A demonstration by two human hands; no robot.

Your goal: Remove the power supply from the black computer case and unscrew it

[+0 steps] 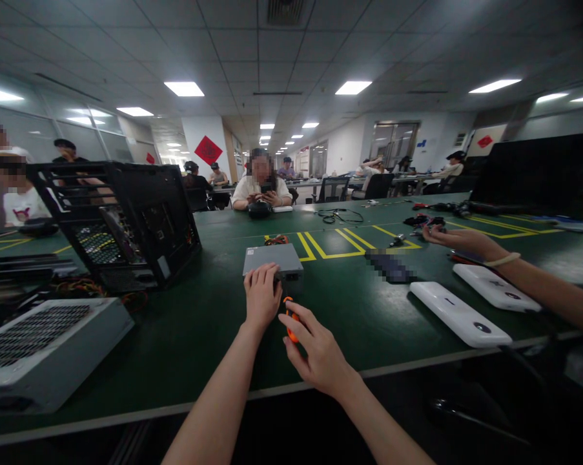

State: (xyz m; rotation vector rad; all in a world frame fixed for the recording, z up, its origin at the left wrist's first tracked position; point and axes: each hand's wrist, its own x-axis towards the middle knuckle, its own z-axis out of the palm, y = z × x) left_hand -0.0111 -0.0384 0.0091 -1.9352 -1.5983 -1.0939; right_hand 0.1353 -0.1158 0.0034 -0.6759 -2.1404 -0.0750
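Note:
A grey computer power supply unit lies on the green table ahead of me, with a small bundle of coloured wires at its far side. Over its near left part, my left hand is closed, the fingers bent across the top and edge. Just in front of the unit, my right hand has its thumb and fingers around the handle of an orange and black screwdriver. Whatever lies at the screwdriver's far end is too dark and small to make out.
A black computer case and a larger power supply stand left. To the right are white power banks, a phone-like dark item and a co-worker's hand. Another person sits across the table.

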